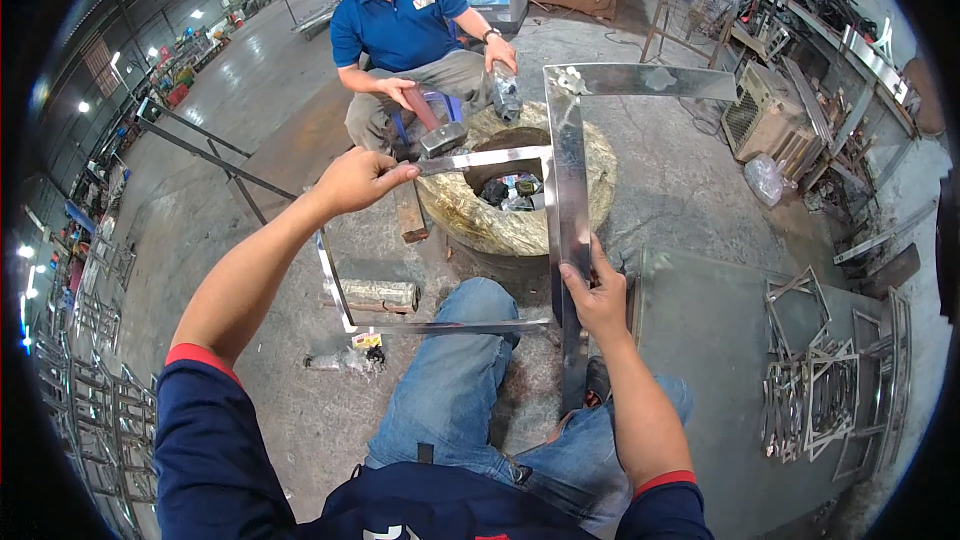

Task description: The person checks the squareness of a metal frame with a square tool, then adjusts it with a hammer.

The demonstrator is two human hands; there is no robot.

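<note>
A welded metal frame of flat shiny bars (568, 180) stands before me, its lower part by my knees. My left hand (365, 180) is closed round the left end of its upper crossbar (490, 158). Lower on the right, my right hand (598, 295) grips the wide upright bar, thumb on the near face. Across from me sits a co-worker (410, 20) in a blue shirt. One of their hands holds a hammer (440, 135), its head close to the crossbar near my left hand. Their other hand holds a grey blocky object (505, 92), whose kind I cannot make out.
Behind the frame stands a thick round ring-shaped block (460, 205) with rubbish in its hole. A metal cylinder (375, 295) and a plastic bottle (335, 360) lie on the floor at left. At right, small metal frames (815, 390) are piled on a dark sheet (700, 340).
</note>
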